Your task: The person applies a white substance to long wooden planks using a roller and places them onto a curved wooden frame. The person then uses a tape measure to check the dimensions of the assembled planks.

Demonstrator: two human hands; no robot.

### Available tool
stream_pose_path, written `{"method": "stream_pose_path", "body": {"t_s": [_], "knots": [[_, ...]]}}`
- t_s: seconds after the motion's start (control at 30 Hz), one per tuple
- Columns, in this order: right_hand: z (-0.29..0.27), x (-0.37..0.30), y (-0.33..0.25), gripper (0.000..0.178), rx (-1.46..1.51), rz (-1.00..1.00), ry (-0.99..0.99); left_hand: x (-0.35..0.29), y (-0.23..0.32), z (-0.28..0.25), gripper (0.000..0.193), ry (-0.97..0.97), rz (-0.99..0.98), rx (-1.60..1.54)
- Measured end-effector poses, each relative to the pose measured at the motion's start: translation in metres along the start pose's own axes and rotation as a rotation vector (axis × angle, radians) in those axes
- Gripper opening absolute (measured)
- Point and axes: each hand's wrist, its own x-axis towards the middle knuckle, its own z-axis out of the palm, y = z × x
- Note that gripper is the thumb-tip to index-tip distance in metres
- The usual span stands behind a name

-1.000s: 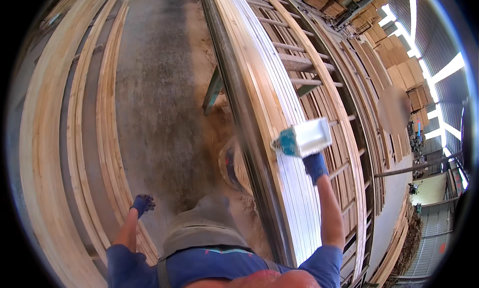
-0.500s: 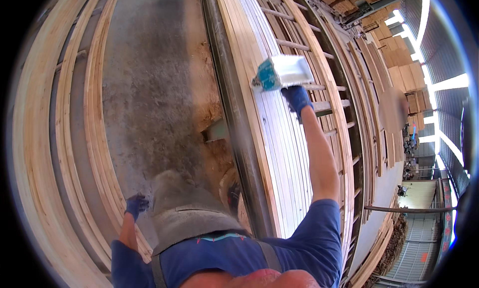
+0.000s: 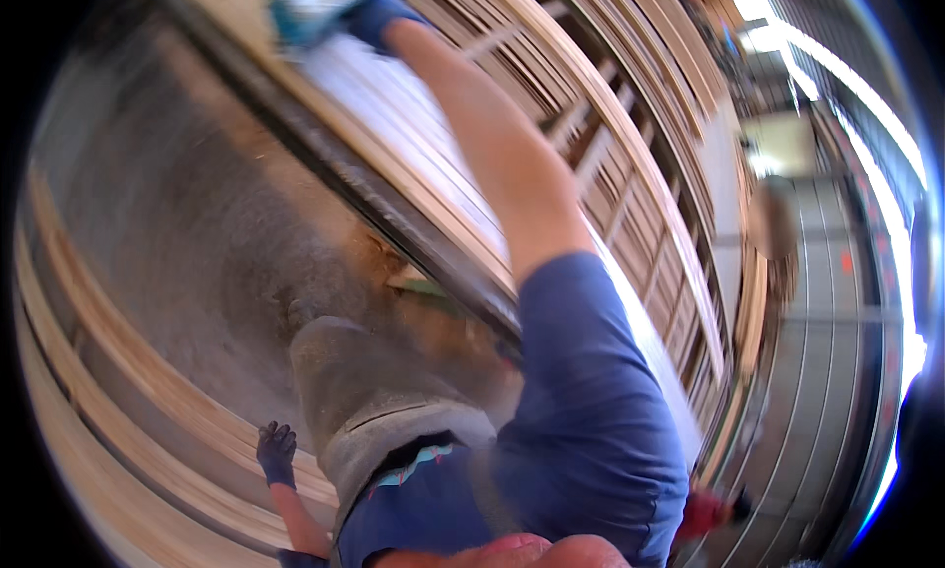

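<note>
My right hand [image 3: 369, 22] wears a dark blue glove and reaches far forward at the top of the view. It is closed on a box-shaped teal-and-white tool [image 3: 310, 2], partly cut off by the upper edge and smeared by motion. Beneath the tool runs a row of long boards with a white top surface [image 3: 394, 91]. Bare wood [image 3: 433, 179] shows along their near side. My left hand [image 3: 278, 450], also gloved, hangs low at the left with its fingers loosely apart. Nothing is in it; long planks [image 3: 177, 401] lie close by.
A dark metal rail [image 3: 345, 169] borders the white boards. Right of them stands a ladder-like wooden rack [image 3: 591, 135] with stacked strips. Dusty floor [image 3: 187, 204] lies between the rail and the left planks. Someone in red [image 3: 701, 514] shows at the lower right.
My view has swung round, so the boards now slant across it. My right arm stretches farther toward the upper left with the tool. The left hand's fingers now point upward.
</note>
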Motion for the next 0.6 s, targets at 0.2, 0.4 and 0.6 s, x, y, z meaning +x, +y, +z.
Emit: {"method": "stream_pose_path", "body": {"t_s": [0.2,0.4,0.6], "knots": [[0.034,-0.003,-0.035,0.041,0.119,0.302,0.247,0.006,0.122,-0.011,0.055,0.007,-0.09,0.291],[-0.09,-0.197,-0.139,0.027,0.165,0.712,-0.111,0.032,0.15,0.034,0.052,0.079,-0.161,0.602],[-0.167,-0.477,-0.189,0.021,0.072,1.019,-0.199,0.076,0.138,0.116,0.05,-0.125,-0.124,0.774]]}}
